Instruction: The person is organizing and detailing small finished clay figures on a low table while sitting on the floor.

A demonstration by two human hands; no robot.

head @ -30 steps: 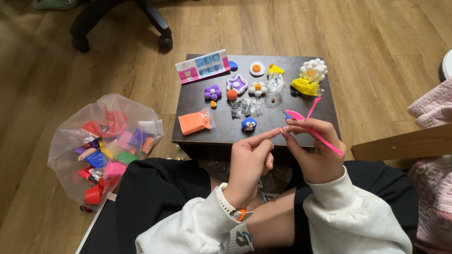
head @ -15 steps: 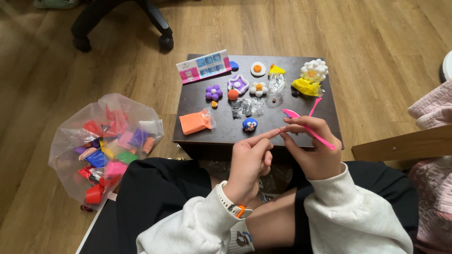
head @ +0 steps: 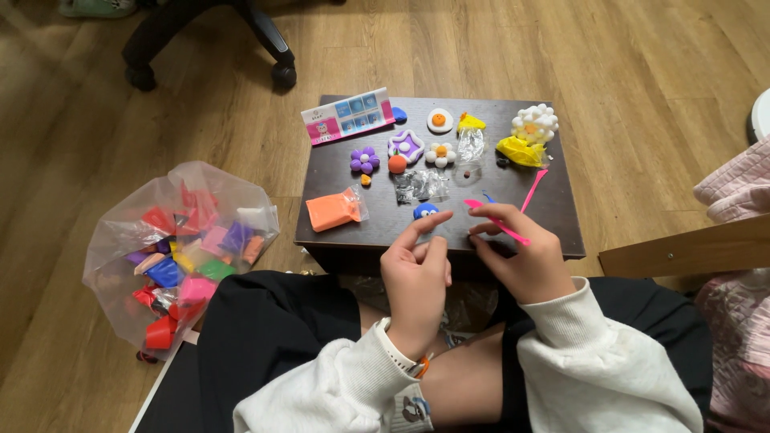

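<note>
My right hand grips a thin pink modelling tool over the front edge of a small dark table. My left hand is beside it, index finger stretched toward the tool's tip, fingers curled; whether it pinches a tiny piece I cannot tell. Just beyond the fingertips sits a small blue clay ball figure. Farther out lie an orange clay packet, a purple flower, a purple star shape, a white daisy and a yellow-and-white clay piece.
A clear plastic bag full of coloured clay packets lies on the wooden floor at my left. A pink-and-white card box stands at the table's back left. An office chair base is beyond. A wooden rail and pink cloth are at right.
Both hands stay together at the table's front edge; the pink tool has tilted slightly and my left index finger has shifted a little toward it.
</note>
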